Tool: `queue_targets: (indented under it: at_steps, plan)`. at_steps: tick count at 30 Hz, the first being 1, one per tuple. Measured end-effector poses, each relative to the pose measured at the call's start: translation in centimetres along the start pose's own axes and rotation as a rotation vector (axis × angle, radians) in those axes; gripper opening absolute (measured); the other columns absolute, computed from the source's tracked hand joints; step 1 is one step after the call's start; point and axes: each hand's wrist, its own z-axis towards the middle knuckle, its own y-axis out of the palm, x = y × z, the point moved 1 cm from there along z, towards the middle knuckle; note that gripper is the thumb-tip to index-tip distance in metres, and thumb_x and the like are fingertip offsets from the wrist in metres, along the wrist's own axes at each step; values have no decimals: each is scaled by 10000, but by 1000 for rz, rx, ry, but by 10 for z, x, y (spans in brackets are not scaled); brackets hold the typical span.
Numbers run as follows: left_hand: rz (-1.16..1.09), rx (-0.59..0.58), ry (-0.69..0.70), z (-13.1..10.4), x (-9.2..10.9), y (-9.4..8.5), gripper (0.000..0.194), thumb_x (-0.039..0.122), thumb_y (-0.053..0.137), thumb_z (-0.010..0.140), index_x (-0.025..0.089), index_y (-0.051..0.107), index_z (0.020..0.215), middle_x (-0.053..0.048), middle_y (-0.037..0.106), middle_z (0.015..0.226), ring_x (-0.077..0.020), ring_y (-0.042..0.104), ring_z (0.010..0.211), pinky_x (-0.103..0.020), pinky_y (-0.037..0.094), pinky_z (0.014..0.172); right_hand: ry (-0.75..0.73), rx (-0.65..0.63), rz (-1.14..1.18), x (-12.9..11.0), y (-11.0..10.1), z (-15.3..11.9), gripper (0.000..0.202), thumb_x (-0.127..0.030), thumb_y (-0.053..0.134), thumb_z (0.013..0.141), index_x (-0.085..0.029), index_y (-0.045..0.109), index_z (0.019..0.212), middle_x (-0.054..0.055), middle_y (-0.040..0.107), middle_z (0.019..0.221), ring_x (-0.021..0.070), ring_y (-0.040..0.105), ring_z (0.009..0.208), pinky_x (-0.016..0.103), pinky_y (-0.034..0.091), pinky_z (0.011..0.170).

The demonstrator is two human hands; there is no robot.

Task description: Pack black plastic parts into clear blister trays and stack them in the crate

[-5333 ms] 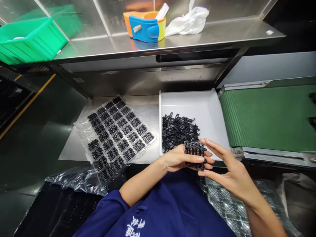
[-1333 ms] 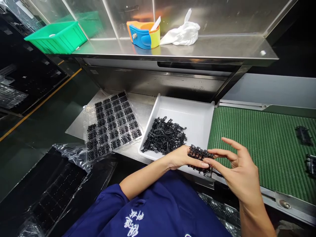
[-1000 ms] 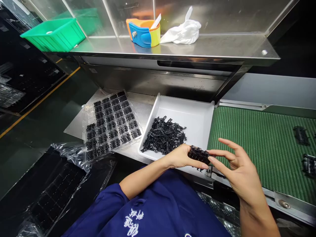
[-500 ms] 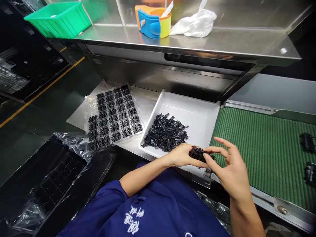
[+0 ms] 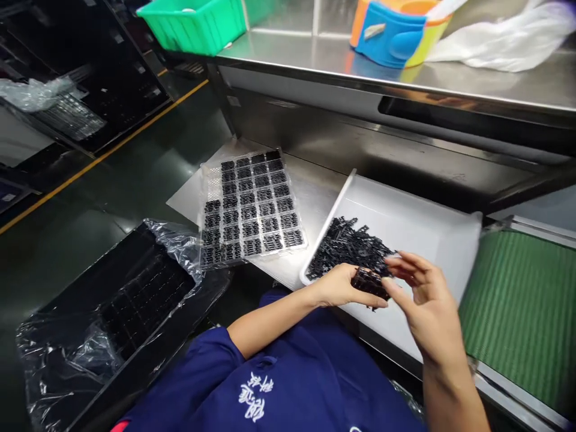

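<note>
My left hand is wrapped round a small stack of black plastic parts, over the front edge of the white tray. At the stack's right end, my right hand touches the parts with its thumb, its other fingers curved above; what it may pinch there is too small to tell. Behind my hands a loose heap of black parts lies in the white tray. To the left stands a clear compartment tray, most pockets filled with rows of black parts and several at its upper left bare.
A green conveyor belt runs at the right. On the steel shelf stand a green bin, a blue and orange holder and a white bag. A plastic-lined black box sits at lower left.
The view has swung left, so the scene sits further right and the black parts on the belt are out of frame. Both hands stay at the stack, with the right fingers curled more.
</note>
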Motion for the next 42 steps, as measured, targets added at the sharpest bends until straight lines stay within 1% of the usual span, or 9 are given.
queue_targets:
  at_steps: [4, 10, 14, 18, 22, 26, 31, 34, 42]
  plan:
    - [-247, 151, 80, -27, 12, -43, 556, 414, 920, 518, 143, 757, 975, -76, 749, 996, -205, 683, 982, -387, 492, 1007, 173, 98, 263, 14, 43, 13, 414, -445, 854, 667, -259, 660, 981, -7, 642, 932, 155, 610, 844, 314, 527, 836]
    - [-239, 286, 141, -67, 22, -105, 677, 499, 916, 493, 136, 752, 1040, -115, 738, 1095, -299, 654, 1138, -494, 426, 1106, 365, -314, 287, 21, 131, 27, 396, -495, 879, 598, -234, 703, 838, 50, 714, 891, 205, 673, 761, 328, 579, 667]
    - [152, 340, 284, -101, 28, -146, 617, 615, 764, 706, 209, 718, 1169, -94, 636, 1353, -303, 324, 1489, -499, 60, 1258, 433, -641, 340, 24, 185, 31, 462, -574, 776, 695, -234, 745, 1005, 111, 753, 985, 308, 716, 919, 473, 594, 810]
    - [394, 491, 209, -133, 23, -191, 898, 818, 596, 721, 232, 567, 1400, -116, 325, 1621, -392, 13, 1548, -632, -149, 1170, 355, -900, 284, 22, 239, 36, 576, -689, 652, 741, -231, 739, 1079, 134, 762, 1007, 342, 718, 961, 520, 580, 844]
    - [247, 673, 211, -159, 12, -236, 1051, 916, 517, 659, 234, 493, 1458, -112, 384, 1594, -369, 96, 1548, -552, -66, 1227, 241, -1008, 148, 18, 309, 56, 585, -694, 552, 819, -215, 719, 1111, 132, 760, 1027, 312, 725, 944, 483, 587, 815]
    - [-47, 1029, 294, -194, 5, -272, 862, 808, 427, 844, 211, 466, 1465, -117, 378, 1598, -276, 286, 1513, -418, 171, 1254, 22, -986, -67, 18, 406, 108, 555, -638, 538, 880, -177, 672, 1157, 118, 733, 1098, 272, 698, 1001, 465, 566, 863]
    - [-129, 1287, 320, -243, -10, -284, 663, 692, 392, 941, 218, 559, 1373, -92, 515, 1500, -232, 402, 1449, -388, 216, 1249, -333, -957, -400, 13, 538, 176, 345, -422, 654, 926, -162, 650, 1153, 90, 664, 1195, 233, 630, 1108, 485, 498, 988]
    - [-186, 1352, 301, -264, -26, -278, 658, 703, 431, 922, 216, 581, 1338, -87, 548, 1466, -232, 426, 1430, -390, 220, 1248, -494, -982, -551, 13, 590, 192, 305, -382, 638, 946, -173, 645, 1168, 90, 639, 1238, 231, 618, 1117, 478, 508, 979]
    - [-240, 1354, 351, -282, -30, -267, 640, 698, 474, 906, 231, 572, 1332, -102, 574, 1433, -243, 432, 1426, -430, 238, 1236, -690, -966, -670, 51, 621, 174, 434, -405, 605, 961, -205, 564, 1344, 120, 506, 1453, 293, 502, 1309, 560, 412, 1088]
